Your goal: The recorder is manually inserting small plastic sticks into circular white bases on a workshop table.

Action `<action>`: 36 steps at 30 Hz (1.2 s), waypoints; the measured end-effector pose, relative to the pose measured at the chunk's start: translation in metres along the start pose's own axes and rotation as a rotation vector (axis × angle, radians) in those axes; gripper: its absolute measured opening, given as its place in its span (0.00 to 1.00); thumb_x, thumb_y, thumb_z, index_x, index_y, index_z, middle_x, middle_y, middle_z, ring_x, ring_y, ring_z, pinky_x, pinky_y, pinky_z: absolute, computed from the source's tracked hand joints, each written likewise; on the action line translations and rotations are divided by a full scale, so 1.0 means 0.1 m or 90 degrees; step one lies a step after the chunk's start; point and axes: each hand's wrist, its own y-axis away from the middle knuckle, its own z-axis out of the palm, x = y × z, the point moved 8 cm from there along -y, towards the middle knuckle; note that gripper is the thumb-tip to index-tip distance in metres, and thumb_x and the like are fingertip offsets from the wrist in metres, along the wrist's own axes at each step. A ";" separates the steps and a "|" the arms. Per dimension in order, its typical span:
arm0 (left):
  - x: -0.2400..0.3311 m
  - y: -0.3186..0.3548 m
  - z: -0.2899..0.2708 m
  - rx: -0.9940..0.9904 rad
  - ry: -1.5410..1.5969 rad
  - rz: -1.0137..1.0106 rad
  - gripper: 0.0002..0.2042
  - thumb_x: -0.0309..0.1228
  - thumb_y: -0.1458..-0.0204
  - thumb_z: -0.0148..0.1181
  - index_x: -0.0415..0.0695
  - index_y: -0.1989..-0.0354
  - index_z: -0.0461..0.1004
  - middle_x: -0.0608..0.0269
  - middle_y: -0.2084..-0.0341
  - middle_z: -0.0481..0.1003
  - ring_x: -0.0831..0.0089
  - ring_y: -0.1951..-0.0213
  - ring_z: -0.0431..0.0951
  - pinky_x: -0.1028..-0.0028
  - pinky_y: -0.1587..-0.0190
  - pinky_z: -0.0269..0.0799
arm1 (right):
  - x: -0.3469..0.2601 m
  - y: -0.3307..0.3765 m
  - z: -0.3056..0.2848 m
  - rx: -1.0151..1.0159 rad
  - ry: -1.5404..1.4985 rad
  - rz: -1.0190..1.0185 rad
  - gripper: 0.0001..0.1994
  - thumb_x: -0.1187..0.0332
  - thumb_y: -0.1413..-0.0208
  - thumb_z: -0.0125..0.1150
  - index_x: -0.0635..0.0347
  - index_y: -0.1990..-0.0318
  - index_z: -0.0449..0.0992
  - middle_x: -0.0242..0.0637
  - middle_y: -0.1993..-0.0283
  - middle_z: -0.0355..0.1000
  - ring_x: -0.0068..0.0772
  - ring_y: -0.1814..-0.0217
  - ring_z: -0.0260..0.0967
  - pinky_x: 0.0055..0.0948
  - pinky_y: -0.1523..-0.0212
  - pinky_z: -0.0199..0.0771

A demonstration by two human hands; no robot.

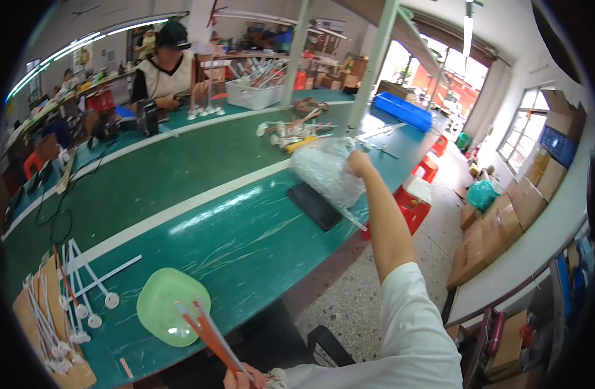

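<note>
My right arm stretches across the green table, and my right hand (357,163) grips the edge of a clear plastic bag (320,165). What the bag holds is hard to make out. Beside it a flat black case-like item (314,206) lies on the table. Low in the picture my left hand (244,378) is closed round a few long thin orange and whitish sticks (210,332), which point up over a light green dish (156,299). White sticks with round ends (77,285) lie at the near left, some on a piece of cardboard (83,371).
A white basket (255,97) of sticks stands across the table near a seated person (168,71). More white parts (297,133) lie behind the bag. Posts rise from the table. Red stools (414,198) and a black chair (271,337) stand along the near edge; cartons (498,227) line the wall.
</note>
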 end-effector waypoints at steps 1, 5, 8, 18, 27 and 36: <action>-0.07 0.00 -0.15 0.011 0.029 -0.006 0.12 0.36 0.30 0.52 0.41 0.63 0.68 0.59 0.79 0.73 0.72 0.86 0.72 0.72 0.83 0.76 | -0.02 0.05 -0.04 0.016 -0.047 -0.008 0.22 0.48 0.52 0.69 0.63 0.69 0.84 0.51 0.64 0.81 0.55 0.61 0.80 0.45 0.59 0.82; -0.41 -0.19 -0.33 -0.300 0.398 -0.107 0.13 0.28 0.34 0.58 0.29 0.50 0.72 0.40 0.63 0.78 0.45 0.69 0.83 0.53 0.70 0.87 | -0.04 0.28 -0.09 -0.111 -0.167 0.084 0.17 0.62 0.50 0.68 0.64 0.57 0.83 0.54 0.56 0.81 0.54 0.51 0.81 0.46 0.51 0.81; -0.77 -0.24 -0.54 -0.349 0.253 -0.193 0.16 0.27 0.35 0.58 0.23 0.48 0.72 0.28 0.52 0.74 0.30 0.58 0.81 0.44 0.60 0.85 | -0.02 0.48 -0.38 -0.055 -0.267 0.222 0.16 0.67 0.47 0.65 0.63 0.52 0.82 0.55 0.49 0.80 0.55 0.45 0.79 0.47 0.46 0.80; -0.62 -0.18 -0.55 -0.176 0.187 -0.181 0.18 0.33 0.31 0.53 0.23 0.61 0.75 0.35 0.69 0.78 0.37 0.69 0.83 0.48 0.70 0.86 | -0.14 1.02 -1.18 0.060 -0.257 0.282 0.16 0.68 0.48 0.65 0.59 0.51 0.82 0.51 0.49 0.80 0.54 0.44 0.79 0.46 0.46 0.80; -0.34 -0.08 -0.04 -0.088 0.203 -0.189 0.19 0.37 0.31 0.54 0.29 0.64 0.78 0.44 0.76 0.78 0.55 0.70 0.83 0.54 0.72 0.84 | -0.17 2.51 -2.06 0.452 -0.213 0.275 0.06 0.69 0.53 0.64 0.63 0.72 0.82 0.52 0.68 0.79 0.56 0.64 0.78 0.51 0.61 0.78; -0.24 -0.03 0.33 -0.076 -0.076 -0.111 0.19 0.42 0.32 0.54 0.36 0.48 0.68 0.54 0.78 0.73 0.64 0.74 0.77 0.61 0.71 0.78 | -2.68 4.54 -1.60 0.115 -0.828 -0.323 0.02 0.75 0.50 0.69 0.61 0.68 0.82 0.39 0.67 0.79 0.44 0.61 0.78 0.38 0.59 0.79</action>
